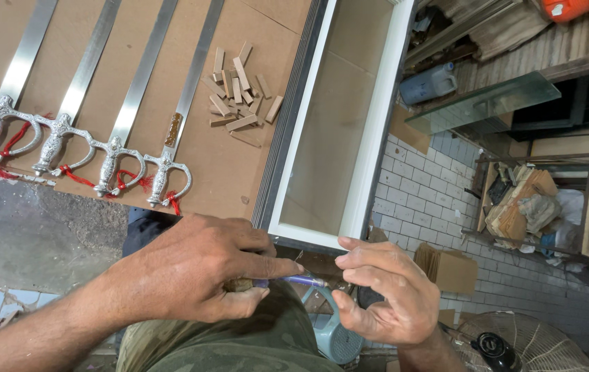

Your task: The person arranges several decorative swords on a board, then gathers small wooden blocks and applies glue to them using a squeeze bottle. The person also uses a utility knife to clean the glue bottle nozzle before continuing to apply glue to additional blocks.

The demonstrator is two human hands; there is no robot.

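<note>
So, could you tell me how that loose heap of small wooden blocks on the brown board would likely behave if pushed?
The loose heap of small wooden blocks would probably scatter, since the pieces lie criss-crossed and unfastened. Each looks light and stiff, being short cut wood. Their flat faces suggest sliding rather than rolling on the smooth brown board.

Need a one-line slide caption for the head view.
Left hand grips a pen-like tool near right hand, below four swords and a white frame.

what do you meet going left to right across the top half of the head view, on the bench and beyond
four silver swords with ornate hilts and red tassels → heap of small wooden blocks → white-framed glass panel → blue plastic jug on the tiled floor → loose glass sheet → wooden crate of scraps
</note>
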